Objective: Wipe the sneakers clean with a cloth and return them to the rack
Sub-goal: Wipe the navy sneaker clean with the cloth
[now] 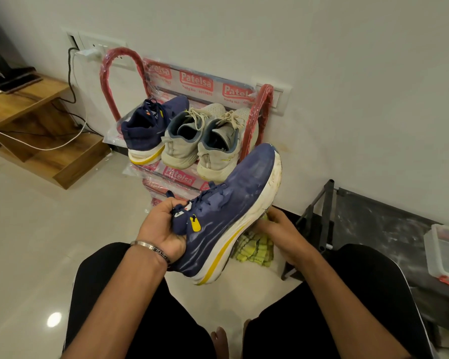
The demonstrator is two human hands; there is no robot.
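- Wooden steps (pixel 36 130) lie in the upper left of the frame, with cables across them; they have no part in my work.
- At upper centre, the red rack (pixel 119 81) stands against the wall. On its top shelf I see one navy sneaker (pixel 148 125) and, just beside it, a pair of cream sneakers (pixel 197 136), heels toward me.
- Left of centre, my left hand (pixel 161 229) grips the collar and tongue of the second navy sneaker (pixel 231 203), fingers curled around the opening. The shoe is held in the air above my knees, toe pointing to the upper right, its side turned to me.
- The white midsole (pixel 267 193) shows brown marks near the toe, so I judge this part needs the most wiping.
- Right of centre, my right hand (pixel 283 229) holds the yellow-green cloth (pixel 254 250) under the sole; the fingers are partly hidden behind the shoe, but they seem closed on the cloth.
- To do this step well, I think I should keep the left grip firm, press the cloth along the midsole from heel to toe, and turn the shoe to reach the stained toe edge.
- At the far right, a plastic box (pixel 446 252) rests on a dark surface.
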